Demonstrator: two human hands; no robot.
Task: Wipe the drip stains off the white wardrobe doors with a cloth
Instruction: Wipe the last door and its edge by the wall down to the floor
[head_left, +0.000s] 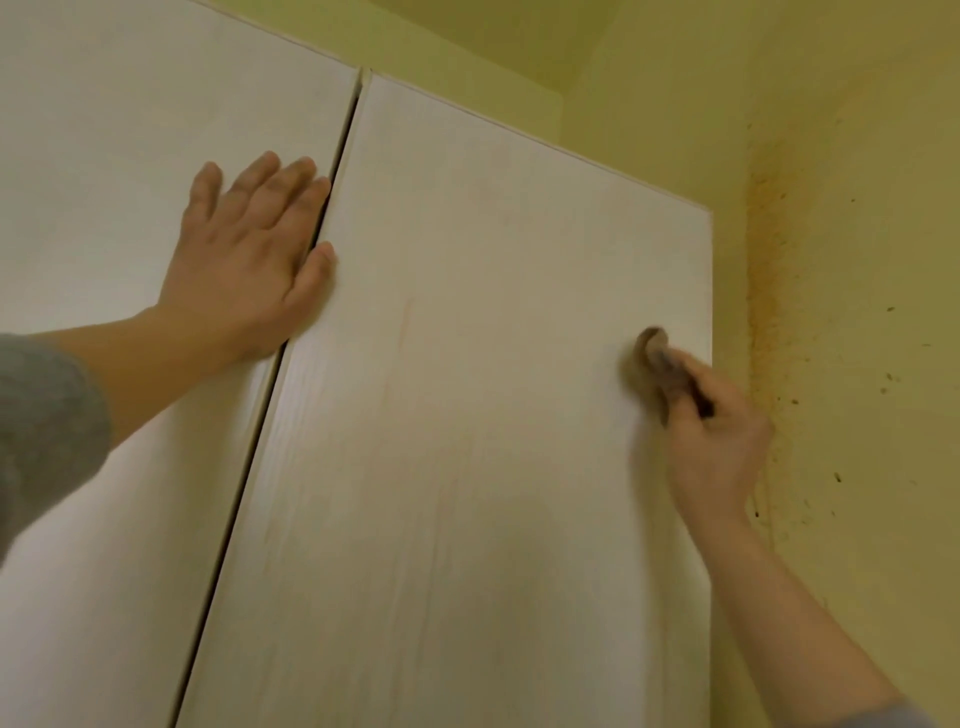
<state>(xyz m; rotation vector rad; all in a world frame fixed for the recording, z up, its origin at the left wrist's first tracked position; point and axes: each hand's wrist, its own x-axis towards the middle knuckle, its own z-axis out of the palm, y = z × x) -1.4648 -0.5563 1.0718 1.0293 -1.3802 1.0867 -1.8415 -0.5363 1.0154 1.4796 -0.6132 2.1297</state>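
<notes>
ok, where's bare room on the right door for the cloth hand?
Free: right door middle, between left hand at the gap and right hand gripping the cloth; also below both. Crowded: right edge, beside the stained wall.

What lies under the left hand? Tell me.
The left hand lies flat on the left wardrobe door, thumb at the gap between the doors. Whether stains lie beneath the palm cannot be seen.

Brown wadded cloth (657, 358) pressed on right door (493, 519), faint reddish streaks (404, 325)
</notes>
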